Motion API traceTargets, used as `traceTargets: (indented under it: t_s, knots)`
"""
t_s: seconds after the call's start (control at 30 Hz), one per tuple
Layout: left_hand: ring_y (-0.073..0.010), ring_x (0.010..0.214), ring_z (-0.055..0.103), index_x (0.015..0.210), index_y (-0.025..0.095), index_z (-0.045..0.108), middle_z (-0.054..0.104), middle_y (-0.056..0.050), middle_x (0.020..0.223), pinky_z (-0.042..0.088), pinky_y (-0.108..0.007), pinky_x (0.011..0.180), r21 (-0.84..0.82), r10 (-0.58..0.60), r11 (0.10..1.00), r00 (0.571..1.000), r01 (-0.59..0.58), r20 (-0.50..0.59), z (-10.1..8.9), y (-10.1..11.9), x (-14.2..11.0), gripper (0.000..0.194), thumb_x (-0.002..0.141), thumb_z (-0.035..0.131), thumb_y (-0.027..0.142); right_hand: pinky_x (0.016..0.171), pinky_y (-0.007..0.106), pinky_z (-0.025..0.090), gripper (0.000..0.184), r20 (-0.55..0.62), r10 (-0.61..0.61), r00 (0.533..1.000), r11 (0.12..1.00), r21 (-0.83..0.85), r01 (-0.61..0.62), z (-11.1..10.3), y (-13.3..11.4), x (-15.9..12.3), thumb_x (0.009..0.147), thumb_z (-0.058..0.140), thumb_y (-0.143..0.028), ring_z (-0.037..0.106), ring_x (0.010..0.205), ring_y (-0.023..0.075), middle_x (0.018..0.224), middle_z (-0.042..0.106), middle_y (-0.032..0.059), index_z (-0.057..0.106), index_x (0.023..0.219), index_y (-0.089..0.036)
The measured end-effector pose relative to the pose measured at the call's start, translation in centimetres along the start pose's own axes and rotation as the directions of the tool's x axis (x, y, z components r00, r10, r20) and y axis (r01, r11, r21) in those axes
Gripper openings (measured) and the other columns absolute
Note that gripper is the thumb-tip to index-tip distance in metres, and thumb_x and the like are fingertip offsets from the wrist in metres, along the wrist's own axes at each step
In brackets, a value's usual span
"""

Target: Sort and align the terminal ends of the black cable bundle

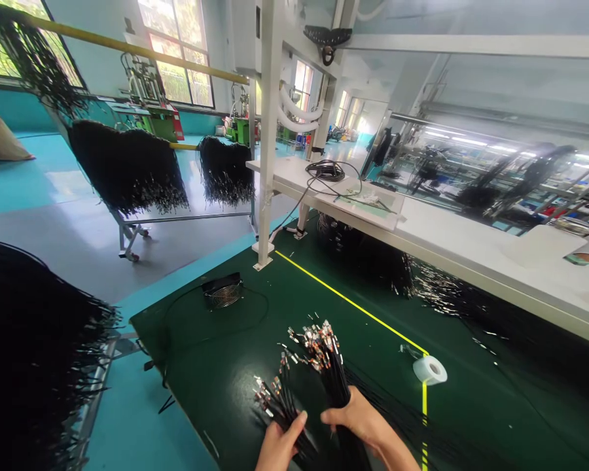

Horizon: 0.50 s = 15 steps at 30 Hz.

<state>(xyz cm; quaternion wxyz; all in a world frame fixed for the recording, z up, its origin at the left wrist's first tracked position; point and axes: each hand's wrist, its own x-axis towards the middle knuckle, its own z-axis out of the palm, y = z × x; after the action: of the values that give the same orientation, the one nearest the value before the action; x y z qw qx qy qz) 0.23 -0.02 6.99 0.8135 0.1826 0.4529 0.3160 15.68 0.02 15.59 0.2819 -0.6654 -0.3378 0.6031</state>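
Note:
Over the dark green table (235, 366), my left hand (281, 442) is closed around a smaller bunch of black cables (285, 404). Just to its right, my right hand (356, 422) grips a thicker bundle of black cables (334, 376), thumb across its near side. Both bunches point away from me, their stripped ends showing white, silver and orange tips that fan out. A few tips lie between the two bunches. The lower lengths of the cables run out of view at the bottom.
A white tape roll (429, 370) lies on the yellow line at right. A small fan (223, 292) sits at the table's far left. A white shelf (422, 226) holds a coiled cable (326, 171), with more cables beneath. Cable racks (132, 167) stand left.

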Motion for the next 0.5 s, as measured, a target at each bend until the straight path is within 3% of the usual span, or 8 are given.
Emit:
traceTargets:
  t_s: [0.1, 0.23, 0.4, 0.5]
  knots:
    - [-0.0222, 0.075, 0.063, 0.079, 0.014, 0.061, 0.068, -0.007, 0.076, 0.048, -0.038, 0.079, 0.001, 0.027, 1.000, 0.999, -0.027, 0.024, 1.2, 0.3, 0.1, 0.042, 0.054, 0.075, 0.043, 0.048, 0.023, 0.028, 0.013, 0.057, -0.075, 0.996, 0.997, 0.009, 0.075, 1.1, 0.0, 0.0, 0.049, 0.062, -0.019, 0.037, 0.043, 0.0049, 0.045, 0.046, -0.0085, 0.054, 0.059, -0.015]
    - [-0.0265, 0.080, 0.064, 0.084, 0.013, 0.058, 0.068, -0.012, 0.090, 0.049, -0.041, 0.076, -0.011, 0.027, 1.000, 0.999, -0.027, 0.025, 1.8, 0.2, 0.2, 0.045, 0.056, 0.073, 0.044, 0.045, 0.022, 0.027, 0.015, 0.089, -0.085, 0.992, 0.996, -0.008, 0.086, 1.5, 1.0, 0.6, 0.047, 0.062, -0.015, 0.038, 0.042, 0.0046, 0.046, 0.046, -0.0090, 0.054, 0.060, -0.015]
    - [-0.0263, 0.079, 0.063, 0.083, 0.015, 0.055, 0.068, -0.010, 0.086, 0.048, -0.042, 0.074, 0.012, 0.022, 1.000, 0.999, -0.022, 0.046, 1.9, 0.5, -0.3, 0.038, 0.062, 0.069, 0.043, 0.045, 0.021, 0.028, 0.016, 0.150, -0.094, 0.984, 0.995, -0.027, 0.099, 1.5, 2.7, 1.6, 0.047, 0.064, -0.013, 0.041, 0.045, 0.0049, 0.049, 0.048, -0.0078, 0.053, 0.058, -0.015]
    - [-0.0246, 0.084, 0.060, 0.085, 0.016, 0.058, 0.066, -0.009, 0.090, 0.044, -0.040, 0.080, -0.006, 0.031, 1.000, 0.989, -0.031, 0.144, 1.4, 1.0, -0.4, 0.038, 0.060, 0.071, 0.041, 0.046, 0.022, 0.026, 0.013, 0.114, -0.124, 0.986, 0.992, -0.024, 0.128, 1.4, 2.1, 1.2, 0.049, 0.062, -0.013, 0.037, 0.045, 0.0042, 0.049, 0.044, -0.0080, 0.054, 0.059, -0.015]
